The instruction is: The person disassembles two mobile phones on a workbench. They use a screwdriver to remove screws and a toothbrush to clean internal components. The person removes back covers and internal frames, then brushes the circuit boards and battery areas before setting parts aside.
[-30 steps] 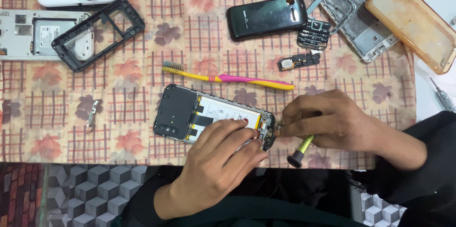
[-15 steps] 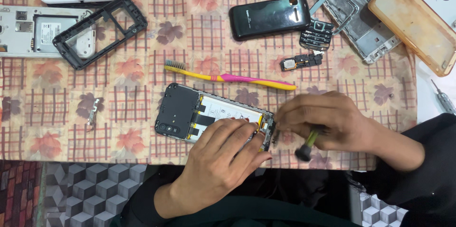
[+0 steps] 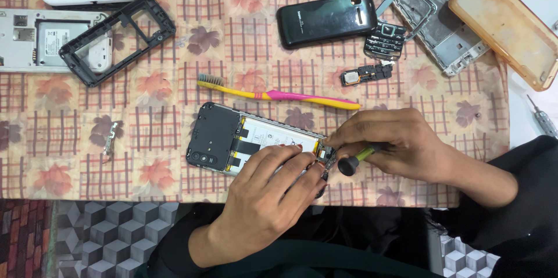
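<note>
An opened smartphone (image 3: 232, 138) lies back-up on the patterned tablecloth, its black cover plate and white battery exposed. My left hand (image 3: 273, 191) rests on its lower right end, fingers pressing it down. My right hand (image 3: 395, 141) grips a small screwdriver with a yellow-green shaft and black cap (image 3: 354, 160), its tip at the phone's bottom edge, hidden by my fingers.
A yellow and pink toothbrush (image 3: 279, 95) lies just beyond the phone. Further back are a black phone (image 3: 325, 19), a keypad (image 3: 383, 39), a small black part (image 3: 366, 73), metal frames (image 3: 430, 16), an orange case (image 3: 505, 25), a black frame (image 3: 116, 39), and a white phone body (image 3: 29, 39).
My right hand has tilted the screwdriver, so its black cap has risen from near the table edge towards my palm. The left hand stays pressed on the phone.
</note>
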